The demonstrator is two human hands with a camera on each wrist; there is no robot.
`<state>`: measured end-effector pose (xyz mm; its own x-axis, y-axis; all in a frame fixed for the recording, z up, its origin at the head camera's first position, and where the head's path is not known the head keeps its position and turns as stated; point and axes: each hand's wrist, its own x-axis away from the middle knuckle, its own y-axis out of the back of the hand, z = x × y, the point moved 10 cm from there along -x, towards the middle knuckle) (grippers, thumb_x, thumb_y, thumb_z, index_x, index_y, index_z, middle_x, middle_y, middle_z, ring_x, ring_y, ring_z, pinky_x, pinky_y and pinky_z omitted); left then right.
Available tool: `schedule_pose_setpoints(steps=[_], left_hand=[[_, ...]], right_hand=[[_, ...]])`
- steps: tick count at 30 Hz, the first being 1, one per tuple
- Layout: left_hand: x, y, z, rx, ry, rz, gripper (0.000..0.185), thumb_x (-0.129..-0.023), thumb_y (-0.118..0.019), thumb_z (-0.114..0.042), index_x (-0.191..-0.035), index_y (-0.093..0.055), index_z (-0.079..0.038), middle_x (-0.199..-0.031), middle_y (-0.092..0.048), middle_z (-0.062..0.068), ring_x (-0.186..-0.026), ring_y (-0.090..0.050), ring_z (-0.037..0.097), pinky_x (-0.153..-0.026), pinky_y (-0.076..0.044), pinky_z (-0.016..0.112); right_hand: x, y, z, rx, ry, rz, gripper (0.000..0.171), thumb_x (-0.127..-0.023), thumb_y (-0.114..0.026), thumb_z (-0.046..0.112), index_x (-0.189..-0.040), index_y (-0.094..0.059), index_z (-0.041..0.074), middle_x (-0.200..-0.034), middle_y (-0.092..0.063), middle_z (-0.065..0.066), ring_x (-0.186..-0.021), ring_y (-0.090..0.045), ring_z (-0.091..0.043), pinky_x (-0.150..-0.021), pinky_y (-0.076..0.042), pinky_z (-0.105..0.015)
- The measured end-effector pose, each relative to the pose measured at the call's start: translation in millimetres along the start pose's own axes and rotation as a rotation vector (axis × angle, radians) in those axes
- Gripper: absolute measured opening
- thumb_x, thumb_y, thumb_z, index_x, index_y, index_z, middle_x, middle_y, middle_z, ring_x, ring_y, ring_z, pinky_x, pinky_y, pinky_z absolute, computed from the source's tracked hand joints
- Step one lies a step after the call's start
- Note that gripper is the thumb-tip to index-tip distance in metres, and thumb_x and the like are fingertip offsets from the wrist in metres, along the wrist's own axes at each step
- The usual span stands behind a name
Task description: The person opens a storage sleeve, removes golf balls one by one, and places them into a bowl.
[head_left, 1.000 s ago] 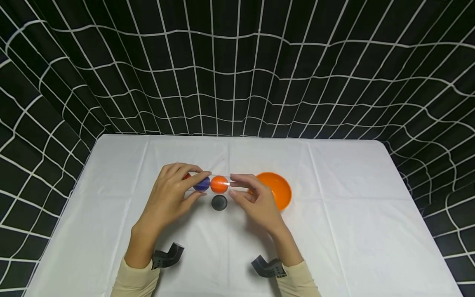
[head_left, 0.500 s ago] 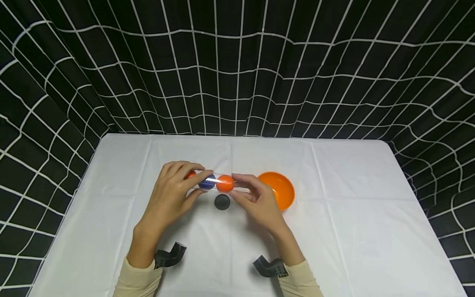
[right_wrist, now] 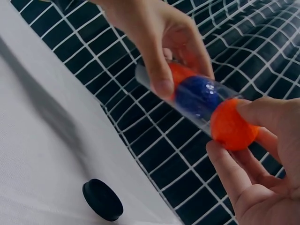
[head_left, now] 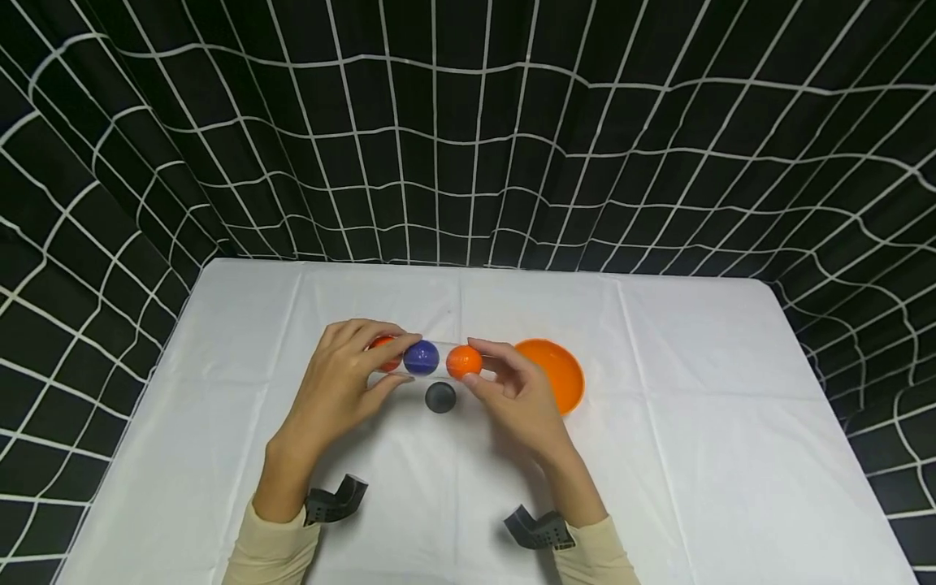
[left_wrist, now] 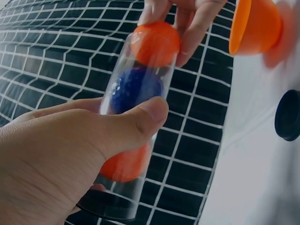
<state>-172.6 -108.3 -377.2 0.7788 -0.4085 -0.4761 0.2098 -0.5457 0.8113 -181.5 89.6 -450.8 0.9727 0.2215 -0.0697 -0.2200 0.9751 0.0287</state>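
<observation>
My left hand (head_left: 342, 367) grips a clear tube (left_wrist: 154, 75) lying sideways above the table. Inside the tube sit a red-orange ball (left_wrist: 125, 164), partly behind my thumb, and a blue ball (head_left: 421, 357). A dark cap (left_wrist: 107, 205) closes the tube's left end. At the tube's right end, my right hand (head_left: 522, 394) pinches an orange ball (head_left: 464, 362) between thumb and fingers. In the right wrist view this ball bulges out at the tube's mouth. On the table below the tube lies a loose black cap (head_left: 440, 398).
An orange bowl (head_left: 566, 378) stands just beyond my right hand, which partly hides it. A white cloth covers the table (head_left: 717, 455). Black curtain with a white grid (head_left: 468, 146) surrounds the back and sides.
The orange ball has shifted right inside the tube to its right end, into my right fingers. The blue ball has rolled right, and more of the red-orange ball shows.
</observation>
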Motion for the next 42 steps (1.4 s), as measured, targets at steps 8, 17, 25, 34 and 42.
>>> schedule_pose_setpoints(steps=[8,17,25,34,42], left_hand=[[-3.4,-5.6,13.9,0.079,0.053,0.014,0.049,-0.085,-0.09,-0.03,-0.131,-0.076,-0.021,-0.123,-0.075,0.001,-0.115,-0.065,0.024,-0.106,-0.048,0.047],[4.9,-8.7,22.0,0.112,0.108,0.032,0.051,-0.085,-0.09,-0.029,-0.132,-0.076,-0.021,-0.125,-0.074,0.001,-0.116,-0.065,0.023,-0.106,-0.048,0.046],[1.0,-5.1,21.1,0.128,0.121,0.055,0.051,-0.085,-0.09,-0.03,-0.133,-0.075,-0.02,-0.126,-0.074,0.002,-0.115,-0.066,0.023,-0.107,-0.049,0.047],[1.9,-9.8,20.6,0.153,0.137,0.066,0.05,-0.086,-0.089,-0.032,-0.132,-0.075,-0.02,-0.126,-0.074,0.002,-0.116,-0.067,0.023,-0.106,-0.05,0.046],[3.2,-10.3,19.4,0.16,0.134,0.068,0.051,-0.085,-0.09,-0.032,-0.132,-0.076,-0.019,-0.126,-0.075,0.003,-0.117,-0.067,0.024,-0.105,-0.051,0.047]], right_hand=[[-3.6,13.3,-1.8,-0.033,-0.036,-0.026,0.047,-0.095,-0.076,0.003,-0.14,-0.061,0.003,-0.14,-0.065,-0.014,-0.114,-0.07,-0.007,-0.09,-0.061,-0.018],[1.2,34.3,2.8,0.017,0.019,-0.082,0.046,-0.094,-0.075,0.0,-0.138,-0.064,0.005,-0.133,-0.068,-0.005,-0.116,-0.068,-0.009,-0.083,-0.058,-0.015],[3.8,46.8,6.3,0.076,0.004,-0.098,0.043,-0.094,-0.077,0.004,-0.135,-0.064,0.007,-0.127,-0.07,-0.006,-0.108,-0.071,-0.011,-0.085,-0.063,-0.021],[3.7,57.7,6.1,0.096,0.033,-0.063,0.045,-0.093,-0.076,-0.002,-0.135,-0.059,-0.001,-0.126,-0.065,-0.018,-0.099,-0.076,-0.02,-0.088,-0.063,-0.022],[9.3,75.7,6.8,0.139,0.062,-0.119,0.041,-0.093,-0.077,-0.003,-0.132,-0.064,-0.002,-0.135,-0.058,-0.018,-0.12,-0.066,-0.009,-0.095,-0.061,-0.022]])
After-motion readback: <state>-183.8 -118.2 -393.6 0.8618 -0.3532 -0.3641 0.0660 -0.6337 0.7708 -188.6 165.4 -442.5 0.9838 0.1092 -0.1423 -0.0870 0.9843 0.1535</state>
